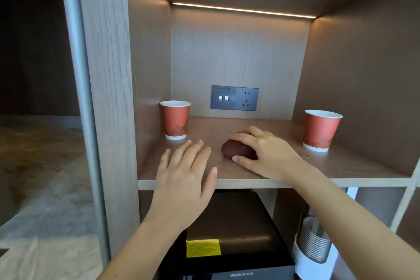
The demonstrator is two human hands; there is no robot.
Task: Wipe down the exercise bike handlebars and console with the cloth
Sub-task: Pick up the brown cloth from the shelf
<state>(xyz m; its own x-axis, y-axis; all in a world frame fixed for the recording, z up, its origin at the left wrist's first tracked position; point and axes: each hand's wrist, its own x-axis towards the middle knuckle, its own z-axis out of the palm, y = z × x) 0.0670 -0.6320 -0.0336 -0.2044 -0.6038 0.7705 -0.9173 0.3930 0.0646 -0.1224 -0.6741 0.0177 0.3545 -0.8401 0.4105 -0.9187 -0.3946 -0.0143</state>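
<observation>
Shelf (341, 166): two cups; right hand (266, 150) grips brown bundle (236, 151), possibly cloth; left hand (184, 175) spread.

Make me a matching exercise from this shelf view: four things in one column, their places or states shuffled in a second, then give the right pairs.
Things
1. left hand
2. right hand
3. brown cloth
4. black box with the yellow label

Places or states
A. bunched up on the shelf, between the two red paper cups
B. open and flat, fingers spread, over the shelf's front edge
C. in the compartment below the shelf
D. curled over the cloth

Pairs: 1-B, 2-D, 3-A, 4-C
</observation>
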